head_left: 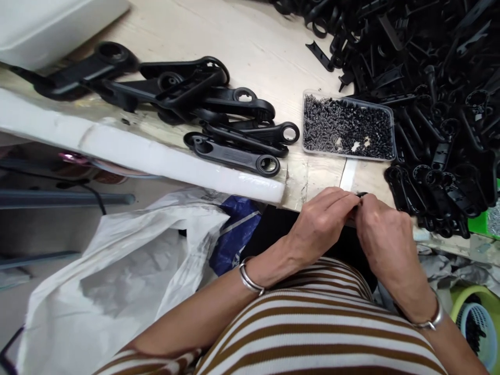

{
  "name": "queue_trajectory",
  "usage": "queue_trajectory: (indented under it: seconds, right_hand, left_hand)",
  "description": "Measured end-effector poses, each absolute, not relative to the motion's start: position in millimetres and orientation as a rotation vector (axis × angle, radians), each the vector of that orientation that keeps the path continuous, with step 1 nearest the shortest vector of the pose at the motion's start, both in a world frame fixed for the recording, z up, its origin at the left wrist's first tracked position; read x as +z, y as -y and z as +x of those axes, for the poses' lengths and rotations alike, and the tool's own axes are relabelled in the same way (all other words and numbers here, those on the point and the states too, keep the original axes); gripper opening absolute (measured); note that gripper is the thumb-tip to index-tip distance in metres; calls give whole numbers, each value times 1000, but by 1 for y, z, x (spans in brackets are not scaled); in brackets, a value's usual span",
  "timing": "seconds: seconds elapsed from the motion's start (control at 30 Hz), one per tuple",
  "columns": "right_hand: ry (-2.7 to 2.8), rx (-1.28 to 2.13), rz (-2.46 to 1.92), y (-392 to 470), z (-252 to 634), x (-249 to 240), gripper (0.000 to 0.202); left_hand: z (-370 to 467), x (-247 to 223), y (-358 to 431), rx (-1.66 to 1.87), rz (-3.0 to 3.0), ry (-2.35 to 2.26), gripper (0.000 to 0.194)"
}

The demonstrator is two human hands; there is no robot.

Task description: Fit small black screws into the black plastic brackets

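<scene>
My left hand (322, 221) and my right hand (385, 237) meet at the table's front edge, fingers closed together on a dark part (362, 195) that is mostly hidden; only a bit of its black rim shows. Just beyond them lies a clear plastic box (349, 125) holding tiny springs on its left side and small black pieces on its right. To the left of the box, several black plastic arms with ring ends (234, 156) lie in a loose row. A large heap of black plastic parts (441, 114) spreads to the right.
White foam edging (175, 166) runs along the table's front left. A white container (54, 26) stands at the back left. Below are a white sack (128, 281) and a blue bag (236, 232). At the right are a green tray (482, 223) and a yellow-green basin (484, 294) with a basket inside.
</scene>
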State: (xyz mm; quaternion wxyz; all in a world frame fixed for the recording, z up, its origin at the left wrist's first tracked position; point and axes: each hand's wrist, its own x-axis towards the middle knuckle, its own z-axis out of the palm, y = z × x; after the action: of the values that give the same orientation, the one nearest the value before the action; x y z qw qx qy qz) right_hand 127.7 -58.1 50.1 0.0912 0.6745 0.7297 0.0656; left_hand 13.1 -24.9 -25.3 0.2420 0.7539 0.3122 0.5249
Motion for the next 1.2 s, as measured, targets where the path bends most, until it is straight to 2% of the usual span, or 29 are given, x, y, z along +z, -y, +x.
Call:
queue_trajectory:
  seconds: [0.07,0.17,0.33,0.4,0.53,0.6,0.67,0.77,0.87,1.1,1.2]
  right_hand:
    - [-2163,159,2012,56,129,51,17]
    - [-2223,-102,2167,51,144,50,16]
    - [-2108,-1174,2509,52,174,42,19]
    - [-2005,-1482,2753,59,179,37,25]
    - [-1875,-1587,3270,73,179,28,39]
    - [-1824,-1713,3313,77,176,25,46]
    - [-1773,-1979,3223,77,173,22,53]
    - [-1652,-2337,3142,75,165,19,52]
    - [-1512,-2406,3242,70,158,18,47]
    - [-1452,-2281,3374,63,153,12,41]
    - [-1364,-2482,3304,63,154,13,42]
  left_hand:
    - [13,-25,25,1429,2072,-838,14]
    - [11,-24,24,1382,2090,-833,8]
    - [8,-22,24,1336,2055,-841,13]
    - [7,-21,25,1360,2012,-838,15]
    - [10,-18,28,1419,1896,-877,19]
    - [13,-15,30,1456,1854,-880,21]
    - [17,-13,32,1499,1834,-854,21]
    - [21,-10,33,1525,1845,-834,21]
    - [23,-8,34,1504,1869,-838,21]
    - [25,-12,38,1449,1873,-875,20]
    - [25,-12,37,1419,1829,-893,23]
